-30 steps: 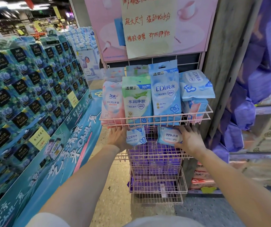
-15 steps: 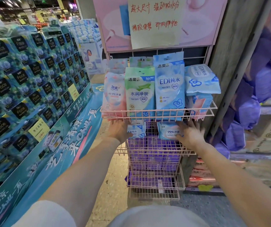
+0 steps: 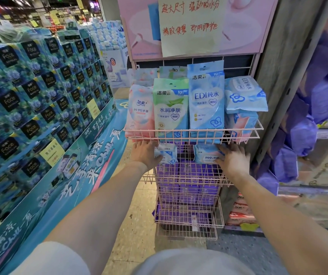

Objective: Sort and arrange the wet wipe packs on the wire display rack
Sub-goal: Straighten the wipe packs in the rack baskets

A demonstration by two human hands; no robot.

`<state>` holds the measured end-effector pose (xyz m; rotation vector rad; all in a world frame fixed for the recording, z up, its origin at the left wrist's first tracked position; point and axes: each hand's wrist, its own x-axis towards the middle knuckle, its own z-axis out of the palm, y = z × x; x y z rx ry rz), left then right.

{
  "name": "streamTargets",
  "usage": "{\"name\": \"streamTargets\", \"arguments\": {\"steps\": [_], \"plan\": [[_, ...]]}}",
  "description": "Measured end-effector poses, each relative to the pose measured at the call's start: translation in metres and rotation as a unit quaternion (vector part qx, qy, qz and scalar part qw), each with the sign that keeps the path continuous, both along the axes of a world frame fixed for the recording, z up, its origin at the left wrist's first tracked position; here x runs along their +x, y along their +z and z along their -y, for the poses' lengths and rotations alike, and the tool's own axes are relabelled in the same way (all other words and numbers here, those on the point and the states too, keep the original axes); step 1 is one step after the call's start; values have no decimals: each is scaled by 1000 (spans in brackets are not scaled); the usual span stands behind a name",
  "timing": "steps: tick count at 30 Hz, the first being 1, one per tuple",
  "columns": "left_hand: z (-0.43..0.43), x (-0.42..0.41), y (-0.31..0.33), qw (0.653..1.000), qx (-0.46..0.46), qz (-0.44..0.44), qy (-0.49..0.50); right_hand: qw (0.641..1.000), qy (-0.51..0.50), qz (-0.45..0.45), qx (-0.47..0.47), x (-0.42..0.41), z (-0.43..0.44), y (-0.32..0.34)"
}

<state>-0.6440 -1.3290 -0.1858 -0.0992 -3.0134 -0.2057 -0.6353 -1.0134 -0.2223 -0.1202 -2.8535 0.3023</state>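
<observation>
My left hand point(image 3: 144, 155) grips a small blue-and-white pack point(image 3: 167, 154) by its left edge, thumb on the front and the fingers out of sight behind it. My right hand point(image 3: 233, 160) pinches a small 999 pack point(image 3: 206, 156) at its right side, thumb under the lower corner and the fingers point(image 3: 231, 148) reaching up past its top edge. Both packs hang just below the front rail of the top basket point(image 3: 192, 135) of the pink wire rack, side by side with a gap between them, and in front of the second tier. In the top basket, a pink pack point(image 3: 139, 112), a green pack point(image 3: 170, 108) and a tall blue EDI pack point(image 3: 205, 100) stand upright in a row from left to right, touching one another. To their right, a wide blue pack point(image 3: 245, 95) lies tilted on top of a pink-and-blue pack point(image 3: 242, 124). More packs stand behind the front row, mostly hidden. The lower tiers hold purple packs point(image 3: 189, 175) behind the pink wire. Above the rack, a pale paper sign point(image 3: 189, 26) with red handwriting is fixed to a pink board point(image 3: 244, 26). To my left runs a long stack of blue boxes point(image 3: 30, 86) with black labels. Purple bags point(image 3: 302, 135) are piled at my right, past a grey pillar point(image 3: 290, 56).
</observation>
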Motion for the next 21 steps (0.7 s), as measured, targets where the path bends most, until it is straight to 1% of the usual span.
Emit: {"name": "streamTargets", "arguments": {"steps": [6, 11, 13, 16, 18, 21], "plan": [[-5, 7, -1, 999, -4, -7, 36, 997, 41, -4, -64, 2, -8, 0], [-17, 22, 1, 998, 7, -11, 60, 996, 58, -15, -73, 11, -11, 2], [-24, 33, 6, 999, 23, -17, 30, 996, 59, -37, -60, 20, -10, 2], [-40, 50, 15, 998, 39, -20, -41, 992, 78, -91, -48, 35, -8, 4], [-54, 63, 21, 996, 41, -31, -71, 986, 90, -108, -86, 46, -5, 7], [-78, 81, 32, 991, 66, -47, -111, 973, 86, -132, -166, 68, 4, 21]]}}
